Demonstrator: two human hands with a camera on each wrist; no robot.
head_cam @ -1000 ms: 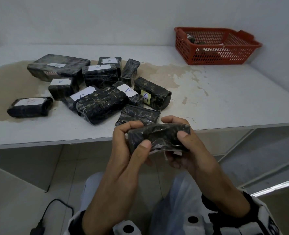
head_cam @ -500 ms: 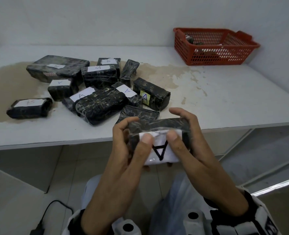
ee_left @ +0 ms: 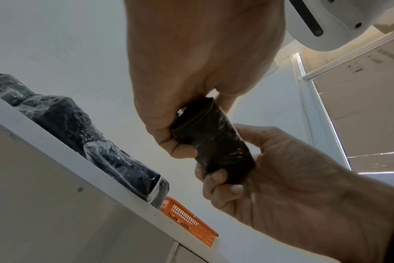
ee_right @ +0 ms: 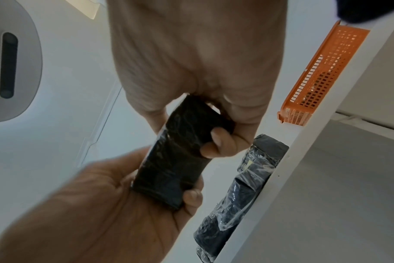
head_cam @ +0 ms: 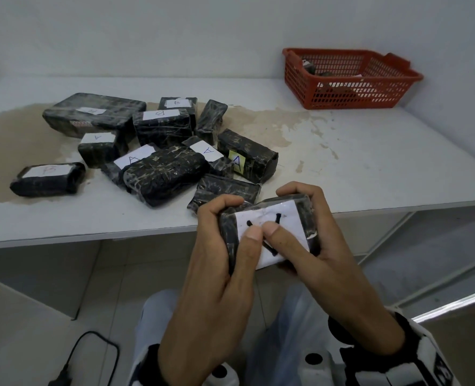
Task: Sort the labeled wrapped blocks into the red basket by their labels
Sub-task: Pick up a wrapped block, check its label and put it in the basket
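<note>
- A person's left hand (head_cam: 217, 263) and right hand (head_cam: 322, 246) together grip a black wrapped block (head_cam: 306, 215) in front of the near edge of a white table (head_cam: 370, 168), above the person's lap.
- The block's white paper label (head_cam: 289, 227) faces up, and both thumbs press on it side by side, partly covering a black handwritten mark.
- In the left wrist view, the left hand's (ee_left: 205, 58) fingers curl under one end of the block (ee_left: 214, 140) while the right hand (ee_left: 292, 178) clamps the other end.
- The right wrist view shows the same two-handed hold from below: right hand (ee_right: 196, 58) at the far end of the block (ee_right: 178, 156), left hand (ee_right: 97, 204) at the near end.
- A red basket (head_cam: 350, 79) stands at the far right of the table, against the wall, well apart from the hands, with a few dark wrapped items visible through its mesh.
- A pile of wrapped blocks (head_cam: 158, 151) lies on the left half of the table, several touching or overlapping, most with white labels.
- One block with a yellow label (head_cam: 247, 157) marked A lies at the right edge of the pile.
- A brown stain (head_cam: 13, 135) spreads across the table under and around the pile.
- A black cable (head_cam: 91, 355) trails on the floor at near left.
</note>
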